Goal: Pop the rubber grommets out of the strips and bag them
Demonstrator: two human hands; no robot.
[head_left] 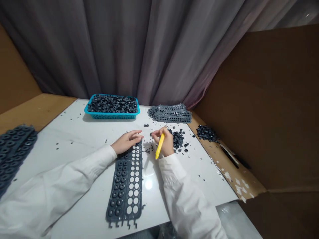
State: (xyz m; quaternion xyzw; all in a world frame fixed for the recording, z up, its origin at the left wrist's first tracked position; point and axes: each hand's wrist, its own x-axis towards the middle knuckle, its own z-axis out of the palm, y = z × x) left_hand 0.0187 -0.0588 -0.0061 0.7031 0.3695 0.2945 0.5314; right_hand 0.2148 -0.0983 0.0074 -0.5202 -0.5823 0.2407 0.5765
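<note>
A long dark grey rubber sheet [126, 186] of moulded rings lies lengthwise on the white tabletop [79, 146] in front of me; its right columns are punched-out holes, its left columns still hold rings. My left hand [126, 141] rests flat on the sheet's far end, fingers stretched out. Just to its right, my right hand [164, 142] is closed round a yellow pen-like tool [159, 146], tip pointing away from me. A small pile of loose dark rings [177, 138] lies beside the right hand.
A blue basket [111, 115] full of dark rings stands at the back. A stack of emptied sheets [171, 113] lies right of it. More sheets [12, 149] lie at the left. Another ring pile [206, 133] and a black pen [230, 156] lie by the cardboard wall [269, 109].
</note>
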